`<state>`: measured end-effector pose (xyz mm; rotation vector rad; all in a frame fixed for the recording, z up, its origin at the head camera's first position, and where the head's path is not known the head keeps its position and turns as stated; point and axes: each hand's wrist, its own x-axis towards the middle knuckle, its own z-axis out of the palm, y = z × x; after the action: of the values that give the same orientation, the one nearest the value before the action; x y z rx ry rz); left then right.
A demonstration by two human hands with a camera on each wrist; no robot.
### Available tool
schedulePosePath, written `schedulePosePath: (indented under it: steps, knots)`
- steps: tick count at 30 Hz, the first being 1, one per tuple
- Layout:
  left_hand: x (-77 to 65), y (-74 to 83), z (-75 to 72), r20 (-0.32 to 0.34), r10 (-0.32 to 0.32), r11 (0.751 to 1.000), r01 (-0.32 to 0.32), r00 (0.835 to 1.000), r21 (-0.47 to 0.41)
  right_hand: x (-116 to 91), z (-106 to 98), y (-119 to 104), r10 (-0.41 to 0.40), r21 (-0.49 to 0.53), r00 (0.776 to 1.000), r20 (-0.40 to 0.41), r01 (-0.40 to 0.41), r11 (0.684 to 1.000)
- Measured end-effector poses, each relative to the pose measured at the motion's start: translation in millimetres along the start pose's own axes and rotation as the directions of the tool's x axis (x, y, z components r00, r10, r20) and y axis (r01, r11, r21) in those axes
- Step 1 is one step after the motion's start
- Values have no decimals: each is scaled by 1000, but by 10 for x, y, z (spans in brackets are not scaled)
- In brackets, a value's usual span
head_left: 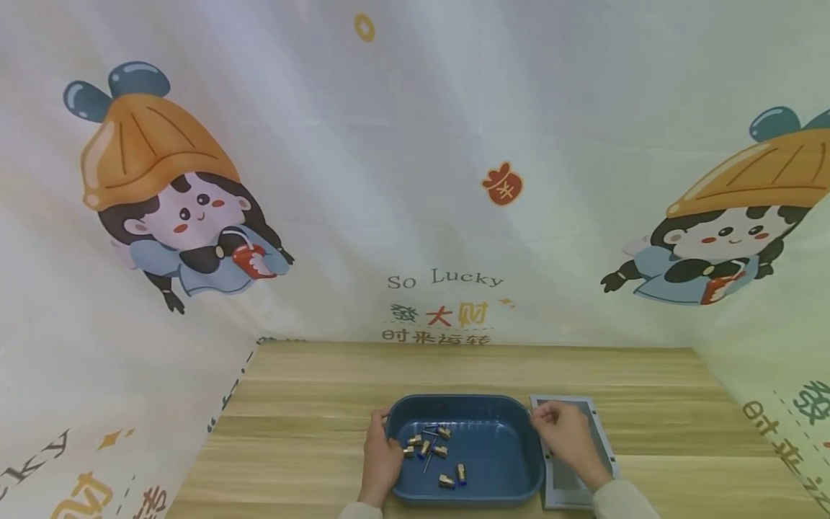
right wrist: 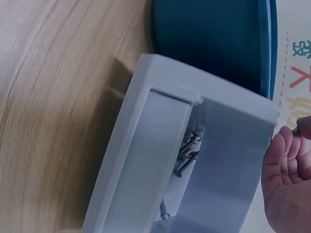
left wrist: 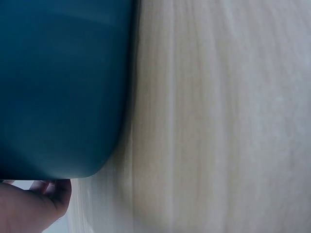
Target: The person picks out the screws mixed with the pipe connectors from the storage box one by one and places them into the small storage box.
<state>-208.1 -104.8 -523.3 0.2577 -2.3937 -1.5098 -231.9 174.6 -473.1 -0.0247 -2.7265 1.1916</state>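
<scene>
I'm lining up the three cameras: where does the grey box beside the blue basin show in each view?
Head: the grey box is at the lower right, partly covered by the right hand.
Left wrist: not in it.
Right wrist: the grey box is large, from the middle down to the bottom edge.
Shared landmark: the blue basin, at the upper left in left wrist and the top in right wrist.

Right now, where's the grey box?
In the head view, low and right of centre: the grey box sits immediately right of the blue basin, partly hidden behind the right hand.
</scene>
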Motion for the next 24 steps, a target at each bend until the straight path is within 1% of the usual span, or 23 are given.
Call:
schedulePosePath:
  steps: [8, 18, 24]
  knots:
    - [22, -6, 20, 0, -15, 1000, 15, 1000, 15, -8, -49, 98, 38, -11, 999, 0, -38, 999]
    - [19, -17, 22, -5, -2, 1000, 2, 1000, 8, -28, -39, 213, 100, 3, 995, 23, -100, 995]
    - [21, -17, 20, -4, -5, 1000, 5, 1000, 8, -39, -23, 269, 93, -6, 996, 9, -93, 996]
